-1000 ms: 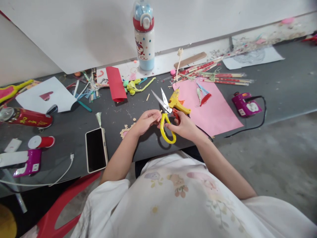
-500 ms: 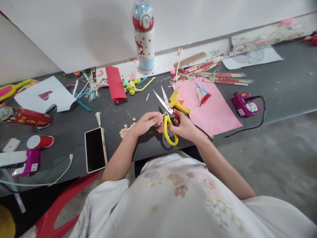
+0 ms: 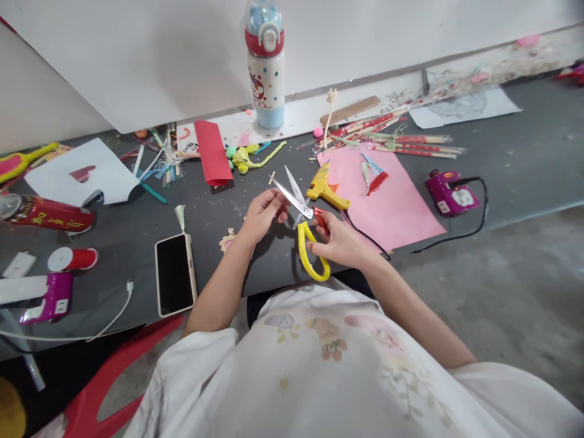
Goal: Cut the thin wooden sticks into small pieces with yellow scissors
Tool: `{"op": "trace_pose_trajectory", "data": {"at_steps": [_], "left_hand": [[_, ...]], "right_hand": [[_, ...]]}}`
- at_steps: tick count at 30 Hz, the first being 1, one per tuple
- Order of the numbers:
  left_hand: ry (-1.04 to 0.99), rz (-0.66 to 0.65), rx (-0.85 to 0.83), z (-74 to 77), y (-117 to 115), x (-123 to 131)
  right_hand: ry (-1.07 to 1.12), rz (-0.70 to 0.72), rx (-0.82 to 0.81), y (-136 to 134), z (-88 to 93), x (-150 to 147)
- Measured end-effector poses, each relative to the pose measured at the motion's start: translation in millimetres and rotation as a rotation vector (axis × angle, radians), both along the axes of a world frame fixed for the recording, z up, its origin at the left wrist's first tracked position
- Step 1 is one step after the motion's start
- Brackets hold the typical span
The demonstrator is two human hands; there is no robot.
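My right hand point(image 3: 340, 240) grips a pair of scissors point(image 3: 314, 255) with one yellow and one red handle. Their blades are spread and point up and to the left. Just left of the blades is my left hand point(image 3: 262, 218), its thumb and fingers drawn together. Whatever it may hold is too small to make out. Beyond the blade tips a tiny wooden stick piece point(image 3: 272, 177) lies on the dark table. Partly hidden by my left wrist is a small pink shape edged with beige bits point(image 3: 227, 241). A yellow glue gun point(image 3: 325, 185) rests right of the blades.
Pink paper point(image 3: 396, 207) lies under the glue gun, with tassels point(image 3: 376, 176) on it. A tall bottle point(image 3: 265, 79) stands at the back. To the left are a phone point(image 3: 174, 277), a red can point(image 3: 50, 214) and red folded paper point(image 3: 212, 152). A purple box point(image 3: 451, 193) trails a black cord.
My left hand has moved left and slightly up, away from the scissors' pivot. The scissors have turned a little, their tips shifting left, and stay in my right hand.
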State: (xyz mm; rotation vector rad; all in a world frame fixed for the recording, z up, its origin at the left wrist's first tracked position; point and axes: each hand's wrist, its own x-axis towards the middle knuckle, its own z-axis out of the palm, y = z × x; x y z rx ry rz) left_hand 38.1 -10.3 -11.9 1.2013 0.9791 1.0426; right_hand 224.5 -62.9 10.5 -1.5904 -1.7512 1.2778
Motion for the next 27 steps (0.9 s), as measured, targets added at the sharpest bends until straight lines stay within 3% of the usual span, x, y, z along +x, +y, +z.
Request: {"op": "trace_pose_trajectory", "data": {"at_steps": [16, 27], "left_hand": [[0.229, -0.041, 0.157, 1.0, -1.9, -1.6], [0.572, -0.004, 0.374, 5.1, -1.6, -7.2]], "right_hand": [[0.084, 0.064, -0.077, -0.4, 2.2, -2.3], [0.115, 0.135, -0.147, 1.7, -6.4, 2.5]]}}
